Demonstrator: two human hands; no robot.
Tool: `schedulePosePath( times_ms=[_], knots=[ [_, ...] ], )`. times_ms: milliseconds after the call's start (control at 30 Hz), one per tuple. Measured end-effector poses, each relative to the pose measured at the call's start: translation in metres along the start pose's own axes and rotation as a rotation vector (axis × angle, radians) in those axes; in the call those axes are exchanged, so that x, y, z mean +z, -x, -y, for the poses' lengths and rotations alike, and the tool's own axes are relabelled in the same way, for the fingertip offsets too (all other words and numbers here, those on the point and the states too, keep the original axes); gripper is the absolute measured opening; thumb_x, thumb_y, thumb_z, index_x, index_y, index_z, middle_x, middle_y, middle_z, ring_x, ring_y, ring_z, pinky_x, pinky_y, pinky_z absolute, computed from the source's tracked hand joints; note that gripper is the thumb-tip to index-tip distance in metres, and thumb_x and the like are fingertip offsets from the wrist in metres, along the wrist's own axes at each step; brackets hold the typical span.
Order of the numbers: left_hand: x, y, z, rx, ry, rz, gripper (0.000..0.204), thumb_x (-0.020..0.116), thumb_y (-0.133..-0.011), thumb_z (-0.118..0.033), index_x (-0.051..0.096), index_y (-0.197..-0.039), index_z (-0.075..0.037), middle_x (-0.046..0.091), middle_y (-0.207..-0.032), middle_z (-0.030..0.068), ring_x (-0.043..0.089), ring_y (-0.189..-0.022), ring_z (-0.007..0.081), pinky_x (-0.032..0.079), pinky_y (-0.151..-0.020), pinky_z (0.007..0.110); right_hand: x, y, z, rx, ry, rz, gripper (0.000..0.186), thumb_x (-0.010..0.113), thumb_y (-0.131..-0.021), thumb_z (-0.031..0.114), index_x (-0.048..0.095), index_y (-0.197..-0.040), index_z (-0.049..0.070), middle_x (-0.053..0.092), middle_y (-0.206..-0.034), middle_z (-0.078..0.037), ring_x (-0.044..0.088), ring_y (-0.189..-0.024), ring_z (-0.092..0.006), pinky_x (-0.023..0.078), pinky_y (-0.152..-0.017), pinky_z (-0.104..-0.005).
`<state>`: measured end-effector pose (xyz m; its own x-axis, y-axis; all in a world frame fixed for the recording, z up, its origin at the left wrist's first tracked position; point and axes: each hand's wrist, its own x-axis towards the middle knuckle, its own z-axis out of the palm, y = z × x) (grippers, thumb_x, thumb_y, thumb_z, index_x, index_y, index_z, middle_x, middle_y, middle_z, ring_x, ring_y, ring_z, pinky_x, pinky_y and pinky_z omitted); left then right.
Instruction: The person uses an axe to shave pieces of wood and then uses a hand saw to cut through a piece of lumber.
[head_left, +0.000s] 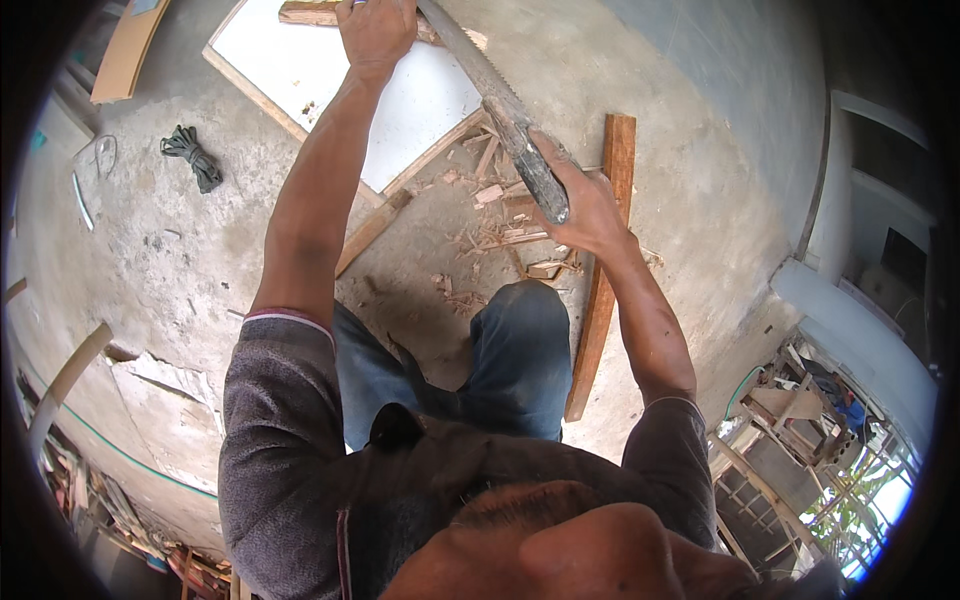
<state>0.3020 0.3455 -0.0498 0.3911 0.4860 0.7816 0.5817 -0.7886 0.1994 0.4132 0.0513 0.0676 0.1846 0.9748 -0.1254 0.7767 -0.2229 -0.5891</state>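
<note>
Wood strip (pixel 310 13) ahead, long axis left-right over white board (pixel 430 110); handsaw (pixel 480 70) slants across it.
We note the left hand (pixel 380 40) nearer, over the strip; frame cuts its fingers, closure untellable. Right hand (pixel 585 205) wraps the handle.

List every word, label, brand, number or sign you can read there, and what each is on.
None can be read: no lettering, numbers or signs show on the saw, white board, long plank or bundled cord.
Any marks in the clutter at lower right are too small to tell.
</note>
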Motion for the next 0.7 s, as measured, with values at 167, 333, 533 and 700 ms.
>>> schedulePosePath(
  times_ms=[167, 333, 533, 700],
  knots=[
    [0.008, 0.009, 0.009, 0.159, -0.08, -0.016, 0.009, 0.055, -0.081, -0.008, 0.057, -0.076, -0.001, 0.06, -0.084, 0.0158, 0.057, -0.078, 0.0315, 0.039, -0.075, 0.047, -0.001, -0.031, 0.005, 0.162, -0.076, 0.126, 0.086, 0.069, -0.069, 0.013, 0.036, -0.147, 0.019, 0.062, -0.121, -0.022, 0.066, -0.099, -0.0358, 0.052, -0.09, -0.0389],
    [0.012, 0.008, 0.012, 0.147, -0.092, -0.057, 0.006, 0.059, -0.076, -0.007, 0.057, -0.078, -0.001, 0.06, -0.085, 0.0165, 0.057, -0.078, 0.0321, 0.04, -0.076, 0.046, 0.003, 0.009, 0.002, 0.054, 0.011, 0.056, 0.084, 0.07, -0.07, 0.014, 0.036, -0.147, 0.018, 0.064, -0.115, -0.022, 0.066, -0.093, -0.0387, 0.053, -0.085, -0.0407],
    [0.011, 0.007, 0.011, 0.146, -0.13, -0.097, 0.006, 0.059, -0.076, -0.006, 0.057, -0.079, -0.001, 0.06, -0.085, 0.0173, 0.057, -0.081, 0.033, 0.042, -0.078, 0.044, 0.001, -0.023, 0.021, 0.24, 0.053, 0.196, 0.086, 0.072, -0.07, 0.017, 0.035, -0.148, 0.02, 0.058, -0.129, -0.02, 0.063, -0.102, -0.0402, 0.051, -0.092, -0.0398],
    [0.02, 0.012, 0.014, 0.116, -0.095, 0.004, 0.005, 0.055, -0.078, -0.007, 0.057, -0.076, -0.002, 0.058, -0.082, 0.0171, 0.056, -0.081, 0.0332, 0.04, -0.076, 0.046, 0.011, 0.022, 0.006, 0.099, -0.015, 0.087, 0.088, 0.071, -0.069, 0.018, 0.033, -0.148, 0.021, 0.063, -0.118, -0.022, 0.063, -0.103, -0.0407, 0.051, -0.09, -0.0441]
  ],
)
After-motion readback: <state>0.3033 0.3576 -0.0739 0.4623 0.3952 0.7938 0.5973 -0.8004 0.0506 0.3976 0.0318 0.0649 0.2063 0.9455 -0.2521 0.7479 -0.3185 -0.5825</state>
